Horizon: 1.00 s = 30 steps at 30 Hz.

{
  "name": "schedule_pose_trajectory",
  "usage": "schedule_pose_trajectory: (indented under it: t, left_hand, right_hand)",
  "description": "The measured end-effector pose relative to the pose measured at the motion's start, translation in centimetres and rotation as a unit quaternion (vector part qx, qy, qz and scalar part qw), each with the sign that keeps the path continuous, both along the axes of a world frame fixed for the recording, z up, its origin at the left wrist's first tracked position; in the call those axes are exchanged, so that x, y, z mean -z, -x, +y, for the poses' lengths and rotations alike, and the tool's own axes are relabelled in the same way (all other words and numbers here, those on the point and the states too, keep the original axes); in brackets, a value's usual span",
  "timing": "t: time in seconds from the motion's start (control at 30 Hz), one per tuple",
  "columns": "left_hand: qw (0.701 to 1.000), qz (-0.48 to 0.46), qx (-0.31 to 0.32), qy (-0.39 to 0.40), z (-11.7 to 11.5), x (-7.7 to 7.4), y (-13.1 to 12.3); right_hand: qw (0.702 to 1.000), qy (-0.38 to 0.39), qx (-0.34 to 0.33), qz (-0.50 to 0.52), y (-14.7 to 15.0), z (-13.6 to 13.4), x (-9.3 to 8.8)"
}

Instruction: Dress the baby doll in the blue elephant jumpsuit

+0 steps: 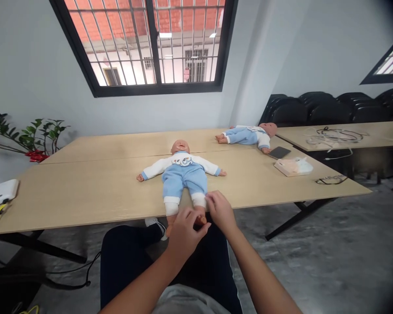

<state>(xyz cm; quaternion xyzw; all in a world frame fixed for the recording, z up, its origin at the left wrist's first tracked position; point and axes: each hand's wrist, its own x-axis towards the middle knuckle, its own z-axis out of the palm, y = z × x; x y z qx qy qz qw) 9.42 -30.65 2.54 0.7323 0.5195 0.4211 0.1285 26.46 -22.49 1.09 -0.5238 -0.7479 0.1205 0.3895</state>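
Note:
A baby doll point(185, 176) in a white top and light blue trousers lies on its back at the table's near edge, arms spread and legs hanging over toward me. My left hand point(185, 230) curls around the doll's foot point(201, 220) on the right side, thumb and fingers closing about it. At that same leg, the fingers of my right hand point(221, 210) are bent together against the white trouser cuff point(199, 200); their tips are partly hidden. The other leg's cuff point(172, 206) sits above a bare foot, partly behind my left hand.
On the pale wooden table point(94, 187), a second doll point(245, 135) lies at the back right. Near it are a dark phone point(279, 152), a tissue pack point(294, 166) and glasses point(331, 179). A white box point(2, 192) with a cable stands far left. Coiled cables point(340, 134) lie on another table.

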Motion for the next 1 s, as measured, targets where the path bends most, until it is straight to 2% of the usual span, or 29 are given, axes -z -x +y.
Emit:
schedule_pose_trajectory:
  t: [0.1,0.23,0.33,0.4,0.43,0.5,0.57,0.6,0.7,0.8,1.0]
  left_hand:
    - [0.999,0.034,0.003,0.000,0.1,0.6,-0.2]
    - [0.997,0.070,0.021,0.005,-0.2,1.2,-0.4]
    - [0.996,0.044,0.078,-0.012,-1.1,1.0,0.1]
    - [0.994,0.014,0.096,-0.041,-1.6,0.7,1.4]
    - [0.995,0.001,0.079,-0.060,-1.6,0.7,2.4]
    - [0.995,-0.015,0.001,-0.096,-1.0,0.8,5.1]
    - [0.993,-0.002,-0.079,-0.092,0.5,1.3,8.0]
    - [0.993,0.013,-0.093,-0.072,1.4,1.6,9.3]
    - [0.998,0.024,-0.057,-0.027,3.9,2.8,11.9]
    - [0.999,0.014,-0.038,-0.027,4.9,3.9,12.3]
    - [0.995,0.018,-0.058,-0.074,3.7,5.1,11.3]
  right_hand:
    - [0.998,0.030,0.000,0.052,-0.1,-1.4,0.7]
    - [0.981,0.088,0.045,0.164,0.5,-2.7,0.9]
    - [0.941,0.163,0.041,0.294,1.4,-4.0,1.6]
    - [0.904,0.209,0.019,0.373,1.9,-5.1,2.4]
    - [0.887,0.225,0.015,0.403,2.2,-5.7,2.9]
    - [0.865,0.238,0.024,0.441,2.7,-7.0,3.8]
    - [0.859,0.224,0.045,0.458,3.4,-8.1,4.4]
    - [0.859,0.215,0.049,0.461,3.8,-8.5,4.5]
    - [0.863,0.208,0.029,0.460,5.1,-9.3,4.4]
    - [0.869,0.212,-0.002,0.448,6.3,-9.3,4.1]
    - [0.856,0.226,-0.027,0.465,6.9,-9.1,4.2]
